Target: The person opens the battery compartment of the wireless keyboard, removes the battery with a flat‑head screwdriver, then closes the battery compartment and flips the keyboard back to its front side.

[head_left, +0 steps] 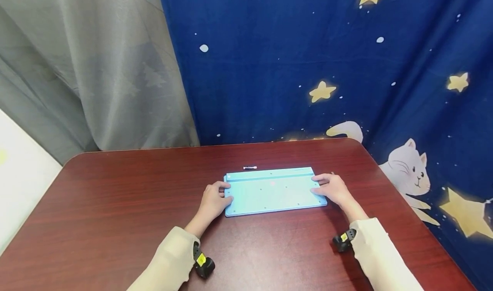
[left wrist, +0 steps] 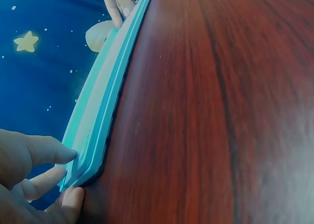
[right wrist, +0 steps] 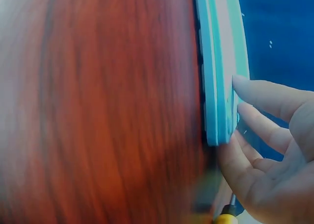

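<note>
A light blue keyboard (head_left: 275, 197) lies face down, its flat back with several small screws turned up and a raised ridge (head_left: 269, 173) along the far edge. At its left end, my left hand (head_left: 213, 200) grips the edge between thumb and fingers. The right end is held by my right hand (head_left: 333, 188) in the same way. The left wrist view shows the left thumb (left wrist: 54, 149) on the back face, with other fingers at the end and below. In the right wrist view, keys show along the underside, close over the table.
A small battery-like cylinder (head_left: 250, 167) lies just beyond the keyboard's far edge. Beside the right hand, a screwdriver (right wrist: 227, 214) with a yellow and black handle is partly hidden. The dark red wooden table (head_left: 127, 205) ends at curtains (head_left: 262, 68) behind.
</note>
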`<move>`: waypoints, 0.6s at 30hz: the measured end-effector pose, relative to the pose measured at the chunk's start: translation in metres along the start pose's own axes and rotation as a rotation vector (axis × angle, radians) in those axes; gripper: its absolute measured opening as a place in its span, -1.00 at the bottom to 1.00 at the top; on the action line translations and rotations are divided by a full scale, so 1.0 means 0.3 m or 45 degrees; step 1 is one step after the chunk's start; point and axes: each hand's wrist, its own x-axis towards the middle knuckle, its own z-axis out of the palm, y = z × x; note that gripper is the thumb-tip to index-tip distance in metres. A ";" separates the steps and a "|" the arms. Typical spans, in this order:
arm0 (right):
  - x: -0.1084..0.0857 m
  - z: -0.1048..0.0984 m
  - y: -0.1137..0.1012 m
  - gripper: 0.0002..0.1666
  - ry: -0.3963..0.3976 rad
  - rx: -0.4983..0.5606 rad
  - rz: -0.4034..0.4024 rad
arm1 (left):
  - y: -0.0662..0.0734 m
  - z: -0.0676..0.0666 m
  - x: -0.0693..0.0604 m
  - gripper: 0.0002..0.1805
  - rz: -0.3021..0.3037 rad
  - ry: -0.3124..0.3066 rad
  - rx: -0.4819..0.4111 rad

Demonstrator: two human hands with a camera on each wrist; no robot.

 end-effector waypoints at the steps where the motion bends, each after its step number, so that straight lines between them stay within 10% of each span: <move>1: 0.000 0.002 -0.003 -0.50 0.006 0.016 0.024 | 0.002 0.001 0.000 -0.67 -0.016 0.015 -0.005; 18: 0.000 0.021 -0.021 -0.45 0.015 0.214 0.220 | 0.011 0.004 0.012 -0.69 -0.170 0.060 -0.093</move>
